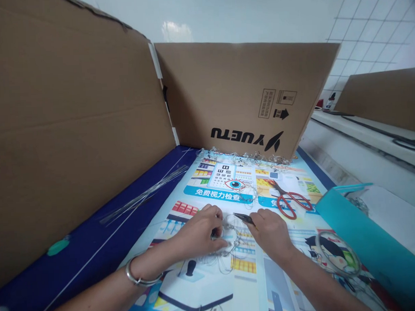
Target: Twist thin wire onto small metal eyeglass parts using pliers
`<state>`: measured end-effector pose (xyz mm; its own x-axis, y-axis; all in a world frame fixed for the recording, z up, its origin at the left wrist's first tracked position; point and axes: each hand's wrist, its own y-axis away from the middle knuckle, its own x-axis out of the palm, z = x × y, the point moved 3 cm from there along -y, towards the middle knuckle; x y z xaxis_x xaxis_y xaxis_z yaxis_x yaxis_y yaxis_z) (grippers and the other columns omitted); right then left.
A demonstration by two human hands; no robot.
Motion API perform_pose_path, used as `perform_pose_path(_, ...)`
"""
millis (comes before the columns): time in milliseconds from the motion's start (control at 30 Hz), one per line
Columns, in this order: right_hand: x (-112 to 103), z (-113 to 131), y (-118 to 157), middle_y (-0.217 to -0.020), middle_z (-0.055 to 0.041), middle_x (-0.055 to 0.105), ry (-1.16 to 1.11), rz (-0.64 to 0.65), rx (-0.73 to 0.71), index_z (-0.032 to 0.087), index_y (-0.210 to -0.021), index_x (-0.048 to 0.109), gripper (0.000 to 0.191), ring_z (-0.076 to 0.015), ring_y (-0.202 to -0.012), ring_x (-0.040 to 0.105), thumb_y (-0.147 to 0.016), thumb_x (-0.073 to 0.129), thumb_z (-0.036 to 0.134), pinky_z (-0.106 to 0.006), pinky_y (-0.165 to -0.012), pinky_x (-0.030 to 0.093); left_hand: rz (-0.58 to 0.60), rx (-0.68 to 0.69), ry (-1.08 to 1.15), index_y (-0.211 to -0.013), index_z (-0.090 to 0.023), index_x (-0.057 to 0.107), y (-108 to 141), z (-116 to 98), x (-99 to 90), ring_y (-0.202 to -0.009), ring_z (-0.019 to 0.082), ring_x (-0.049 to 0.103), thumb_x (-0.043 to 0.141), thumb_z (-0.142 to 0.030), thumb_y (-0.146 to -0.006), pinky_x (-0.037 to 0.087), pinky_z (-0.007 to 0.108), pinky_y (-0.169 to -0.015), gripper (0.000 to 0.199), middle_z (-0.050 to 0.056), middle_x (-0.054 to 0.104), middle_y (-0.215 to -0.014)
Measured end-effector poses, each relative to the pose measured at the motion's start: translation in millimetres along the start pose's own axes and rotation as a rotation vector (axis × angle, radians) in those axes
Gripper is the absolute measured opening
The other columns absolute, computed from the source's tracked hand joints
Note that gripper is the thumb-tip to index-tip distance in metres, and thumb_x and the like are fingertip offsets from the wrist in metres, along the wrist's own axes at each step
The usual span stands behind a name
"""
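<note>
My left hand [203, 229] has its thumb and fingers closed in a pinch on a loose, looped piece of thin silvery wire [235, 240]. The wire spreads below and to the right of the fingertips, over the printed sheet. A pair of pliers [243, 218] with dark narrow jaws is gripped in my right hand [273, 235]. The jaws point left toward the wire, and their tips are close to the left fingers. Whether they touch the wire I cannot tell. My palm hides most of the handles.
Red-handled scissors [287, 206] lie beyond my right hand. Straight wires [144, 196] rest on the blue surface at left. A wire coil [348, 274] lies near a teal box [363, 241] on the right. Tangled wire pieces [241, 159] line the base of the cardboard panel [205, 92].
</note>
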<state>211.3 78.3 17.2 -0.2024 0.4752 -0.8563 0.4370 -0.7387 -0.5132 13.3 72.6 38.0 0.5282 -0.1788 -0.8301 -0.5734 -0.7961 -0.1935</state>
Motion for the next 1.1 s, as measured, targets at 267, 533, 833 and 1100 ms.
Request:
perform_pose_path(267, -0.7, 0.2, 0.2, -0.07, -0.0034, 0.053, 0.001, 0.027, 0.002, 0.018, -0.074, 0.056, 0.022, -0.0161, -0.071, 0.046, -0.085, 0.048, 0.035, -0.027, -0.067, 0.03, -0.033, 0.012, 0.006, -0.061, -0.016, 0.058, -0.9, 1.7, 7.9, -0.084, 0.019, 0.047, 0.058, -0.011, -0.065, 0.039, 0.03, -0.073, 0.006, 0.004, 0.053, -0.087)
perform_pose_path(533, -3.3, 0.7, 0.8, -0.07, -0.0037, 0.052, -0.013, 0.006, -0.006, 0.018, -0.073, 0.056, 0.022, -0.0154, -0.072, 0.047, -0.085, 0.047, 0.034, -0.026, -0.067, 0.03, -0.021, 0.0, 0.12, -0.063, -0.017, 0.053, -2.6, -3.3, 3.9, -0.083, 0.018, 0.05, 0.05, -0.003, -0.063, 0.04, 0.029, -0.073, 0.014, 0.003, 0.055, -0.082)
perform_pose_path(833, -2.4, 0.6, 1.6, -0.069, -0.0035, 0.052, -0.012, 0.003, -0.015, 0.018, -0.072, 0.056, 0.021, -0.0157, -0.07, 0.045, -0.085, 0.048, 0.033, -0.027, -0.065, 0.029, -0.002, -0.052, 0.251, -0.064, -0.016, 0.052, -3.2, 7.3, 8.9, -0.079, 0.015, 0.052, 0.047, -0.004, -0.066, 0.041, 0.026, -0.071, 0.013, 0.002, 0.056, -0.082)
perform_pose_path(1100, 0.5, 0.5, 3.4, -0.07, -0.0041, 0.052, -0.001, -0.012, -0.03, 0.018, -0.075, 0.057, 0.02, -0.0164, -0.071, 0.045, -0.085, 0.048, 0.034, -0.028, -0.067, 0.029, -0.029, -0.146, 0.187, -0.066, -0.017, 0.052, -1.5, 9.5, 12.7, -0.071, 0.015, 0.052, 0.048, -0.009, -0.068, 0.039, 0.024, -0.063, 0.009, 0.001, 0.056, -0.074)
